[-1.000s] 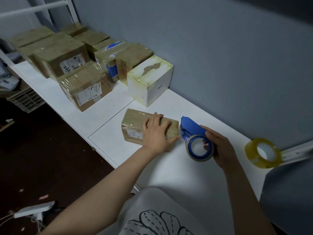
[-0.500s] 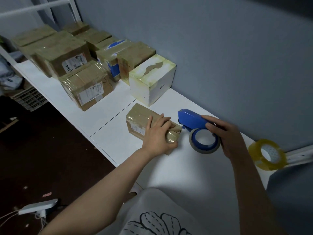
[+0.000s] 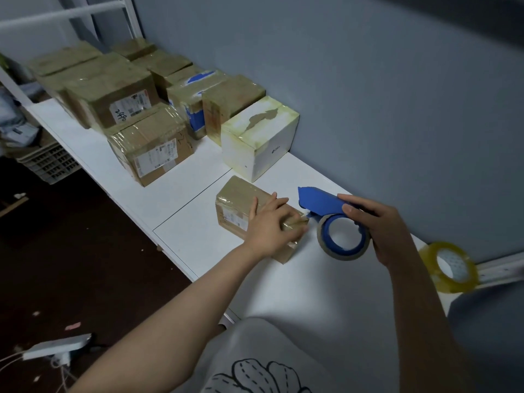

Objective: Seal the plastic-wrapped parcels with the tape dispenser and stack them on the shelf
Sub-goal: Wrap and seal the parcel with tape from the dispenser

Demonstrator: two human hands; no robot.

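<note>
Left hand [image 3: 269, 229] presses flat atop parcel [image 3: 235, 201] | right hand [image 3: 380, 226] grips tape dispenser [image 3: 320, 201] just beside parcel

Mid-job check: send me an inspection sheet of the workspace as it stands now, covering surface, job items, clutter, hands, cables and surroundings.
Surface: white shelf top, with a seam between two panels.
Job's things: small wrapped parcel lies flat near the front edge; blue tape dispenser sits just off its right end; other wrapped parcels and a white box stand further along the wall.
Clutter: loose yellowish tape roll at the right, blurred.
Hands: left hand rests on the small wrapped parcel; right hand grips the blue tape dispenser.
Cables: power strip with white leads on the floor, lower left.
Surroundings: grey wall; white frame post; slatted crate below the shelf; scraps on the dark floor.
</note>
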